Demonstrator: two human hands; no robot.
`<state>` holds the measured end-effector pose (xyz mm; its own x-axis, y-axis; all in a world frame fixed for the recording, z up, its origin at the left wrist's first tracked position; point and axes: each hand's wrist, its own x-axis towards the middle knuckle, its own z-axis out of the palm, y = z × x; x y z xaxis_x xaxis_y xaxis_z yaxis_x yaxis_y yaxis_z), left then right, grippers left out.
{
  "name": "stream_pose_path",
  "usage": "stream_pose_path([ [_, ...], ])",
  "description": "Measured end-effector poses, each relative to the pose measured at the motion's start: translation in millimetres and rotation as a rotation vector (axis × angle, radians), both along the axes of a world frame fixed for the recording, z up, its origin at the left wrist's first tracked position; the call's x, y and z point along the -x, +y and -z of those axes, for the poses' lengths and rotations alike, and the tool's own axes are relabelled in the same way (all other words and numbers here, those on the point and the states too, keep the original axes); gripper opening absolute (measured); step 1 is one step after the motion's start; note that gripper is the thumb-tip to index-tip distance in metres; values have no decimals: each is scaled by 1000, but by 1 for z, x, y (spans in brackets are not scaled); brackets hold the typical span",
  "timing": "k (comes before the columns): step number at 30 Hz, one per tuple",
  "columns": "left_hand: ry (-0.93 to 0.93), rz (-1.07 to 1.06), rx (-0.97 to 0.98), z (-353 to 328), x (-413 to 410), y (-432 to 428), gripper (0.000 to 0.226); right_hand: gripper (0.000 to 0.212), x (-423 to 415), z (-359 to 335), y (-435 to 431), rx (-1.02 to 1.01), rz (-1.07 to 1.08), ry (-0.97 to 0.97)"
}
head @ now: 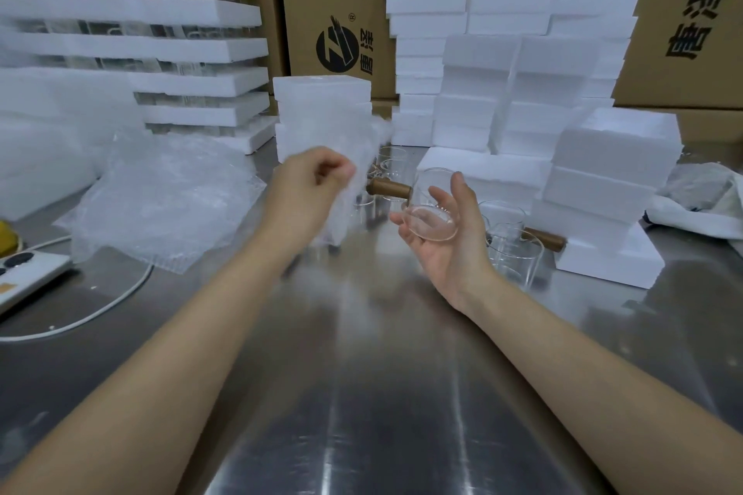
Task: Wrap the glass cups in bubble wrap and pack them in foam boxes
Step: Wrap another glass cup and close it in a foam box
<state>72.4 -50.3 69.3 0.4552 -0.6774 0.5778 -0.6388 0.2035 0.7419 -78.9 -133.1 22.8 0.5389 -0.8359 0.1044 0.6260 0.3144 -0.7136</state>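
Above the desk (382, 394), the right hand (446, 253) cradles a glass cup (432, 213) on its side, fingers curled round it, wooden handle toward 10 o'clock. At its 9 o'clock, the left hand (309, 189) pinches a blurred bubble wrap sheet (349, 133). Foam boxes (603, 181) stand at 2 o'clock.

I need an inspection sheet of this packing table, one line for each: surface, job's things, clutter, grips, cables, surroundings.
surface: steel table, reflective.
job's things: glass cup with wooden handle; bubble wrap sheet; bubble wrap pile at left; more cups standing on the table; foam boxes stacked behind.
clutter: white cloth at right; yellow object at left edge, cut off.
grips: left hand pinches the sheet, raised; right hand holds the cup, palm up.
cables: white cable from power strip, at left.
surroundings: cardboard boxes behind.
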Motion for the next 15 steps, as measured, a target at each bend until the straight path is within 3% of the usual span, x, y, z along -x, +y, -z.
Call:
stream_pose_path([
  [4,85,135,-212,33,17,-17,12,44,3,-3,-2,121,92,79],
  [8,95,94,-350,53,22,-24,9,41,2,-1,-2,106,152,86],
  [10,148,64,-378,55,21,-26,18,37,1,0,-3,91,165,114],
  [13,382,61,-370,50,23,-26,29,43,1,1,-4,76,135,145],
  [15,325,59,-399,47,24,-25,47,50,0,1,-2,75,93,156],
])
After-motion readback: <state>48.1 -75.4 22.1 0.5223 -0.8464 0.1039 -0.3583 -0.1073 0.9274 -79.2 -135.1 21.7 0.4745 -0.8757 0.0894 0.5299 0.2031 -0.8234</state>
